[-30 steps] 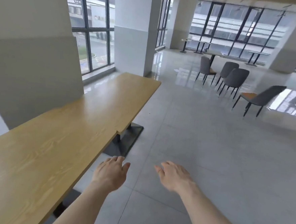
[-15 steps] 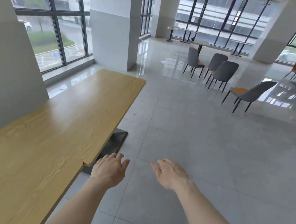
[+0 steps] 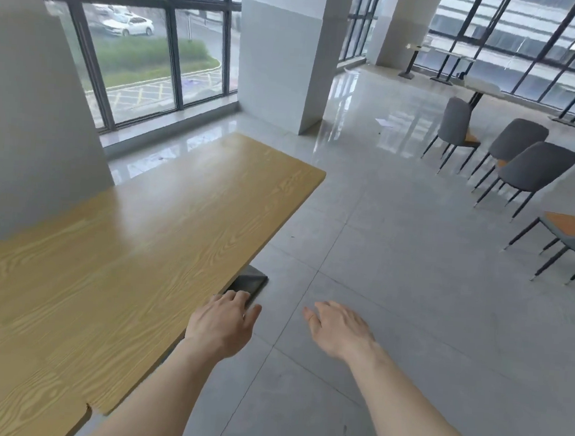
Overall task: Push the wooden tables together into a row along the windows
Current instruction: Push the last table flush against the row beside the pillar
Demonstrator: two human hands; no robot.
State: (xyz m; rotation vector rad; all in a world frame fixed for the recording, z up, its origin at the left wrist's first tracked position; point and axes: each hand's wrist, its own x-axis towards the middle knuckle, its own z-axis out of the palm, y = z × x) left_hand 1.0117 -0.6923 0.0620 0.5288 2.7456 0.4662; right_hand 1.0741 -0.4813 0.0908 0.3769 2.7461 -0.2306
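Observation:
A long wooden table (image 3: pixel 162 236) runs along the windows (image 3: pixel 147 55) on my left. A second wooden tabletop (image 3: pixel 10 413) butts against its near end at the lower left, with a small step where the edges meet. My left hand (image 3: pixel 222 325) hovers just off the long table's right edge, fingers loosely curled, holding nothing. My right hand (image 3: pixel 337 330) is stretched out over the floor beside it, palm down and fingers apart. The table's dark base plate (image 3: pixel 249 283) shows under the edge near my left fingertips.
A grey pillar (image 3: pixel 24 114) stands at the left, a white column (image 3: pixel 283 57) beyond the table's far end. Several grey chairs (image 3: pixel 531 170) stand at the right. More tables (image 3: pixel 472 84) line the far windows. Tiled floor (image 3: pixel 394 276) spreads to the right.
I have stepped forward along the tables and the view has turned. The joint between the tabletops has slid back toward the lower left. Both hands stay out in front, empty.

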